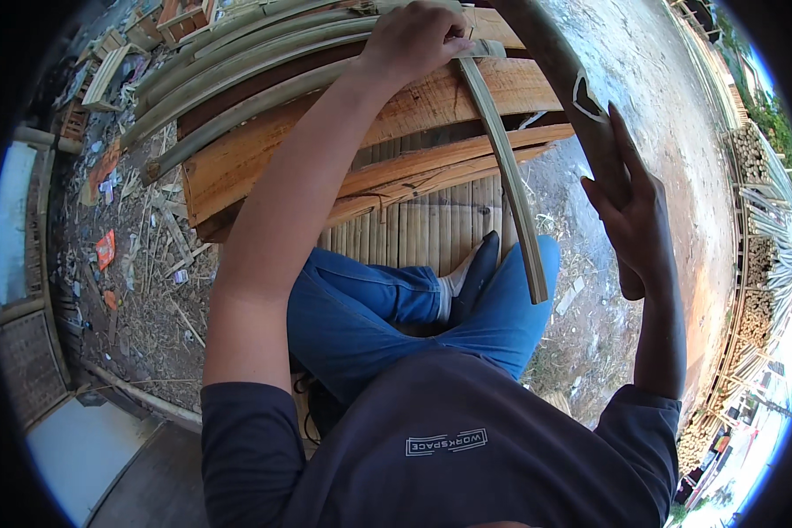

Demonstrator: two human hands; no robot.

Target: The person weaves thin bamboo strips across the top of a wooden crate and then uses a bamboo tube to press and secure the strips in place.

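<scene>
Near the top of the view, my left hand (418, 42) is closed, its fingertips curled down at the upper end of a narrow bamboo strip (504, 167). A small pale crosspiece (486, 49) lies there too; what the fingers pinch is too small to make out. The strip slants down toward my left knee side of the lap, its near end over my jeans. My right hand (634, 211) lies along a thick brown wooden pole (550, 53), thumb on one side and fingers on the other. A pale-edged notch shows in the pole; its far end leaves the picture.
Thick orange-brown planks (238, 180) and several long bamboo poles (229, 110) lie ahead of me. Below them is a slatted bamboo platform (396, 233). Littered ground (158, 264) spreads to the left, with wooden crates (185, 18) far off. Stacked poles (752, 273) line the right.
</scene>
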